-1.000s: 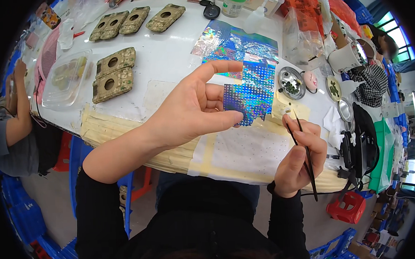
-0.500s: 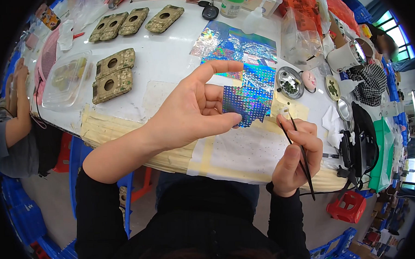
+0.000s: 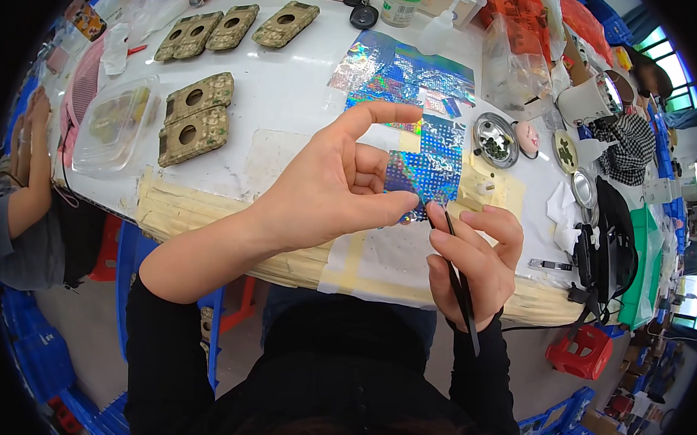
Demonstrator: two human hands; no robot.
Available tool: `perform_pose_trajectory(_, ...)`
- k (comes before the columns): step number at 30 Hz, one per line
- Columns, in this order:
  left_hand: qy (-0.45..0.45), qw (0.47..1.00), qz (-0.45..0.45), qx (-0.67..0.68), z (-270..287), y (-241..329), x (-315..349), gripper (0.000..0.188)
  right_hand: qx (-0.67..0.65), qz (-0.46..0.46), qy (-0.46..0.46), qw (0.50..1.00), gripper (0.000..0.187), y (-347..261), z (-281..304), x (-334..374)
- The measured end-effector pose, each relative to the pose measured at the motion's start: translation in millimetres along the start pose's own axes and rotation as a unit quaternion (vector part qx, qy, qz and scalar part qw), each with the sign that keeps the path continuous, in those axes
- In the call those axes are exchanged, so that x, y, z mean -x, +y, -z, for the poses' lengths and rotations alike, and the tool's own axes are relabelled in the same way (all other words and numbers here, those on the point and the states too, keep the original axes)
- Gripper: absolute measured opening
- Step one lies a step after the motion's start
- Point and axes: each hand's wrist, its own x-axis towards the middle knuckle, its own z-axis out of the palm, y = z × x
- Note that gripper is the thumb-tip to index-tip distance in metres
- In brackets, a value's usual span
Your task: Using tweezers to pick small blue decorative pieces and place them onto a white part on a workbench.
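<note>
One white counter (image 3: 280,80) carries several camouflage pieces (image 3: 214,90), far left. Over its near side, my left hand (image 3: 331,175) pinches a blue holographic sheet (image 3: 432,173) by its near-left corner; my right hand (image 3: 479,265) grips slim black tweezers (image 3: 462,290), tips just beside the sheet's near edge.

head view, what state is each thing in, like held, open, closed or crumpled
shiny sheet: pinched in the left hand
tweezers: held in the right hand, tips by the sheet's lower edge
jar: upright, green lid on
metal dish: uncovered, dark bits inside
tissue: crumpled
camouflage pieces: lying on the table
</note>
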Motion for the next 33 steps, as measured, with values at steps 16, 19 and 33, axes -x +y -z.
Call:
perform_pose_trajectory(16,-0.005,1.0,-0.004,-0.003,0.1,-0.7,1.3,0.07,0.001,-0.003,-0.005,1.0,0.029,-0.9,0.3,-0.3)
perform_pose_trajectory(19,-0.011,1.0,0.009,0.0,1.1,-0.4,0.1,0.071,0.0,-0.005,-0.006,1.0,0.03,-0.4,0.1,0.2)
perform_pose_trajectory(33,-0.007,0.997,0.025,0.066,1.5,-2.4,-2.2,0.069,0.023,-0.006,-0.003,1.0,0.037,-4.0,3.3,-0.5)
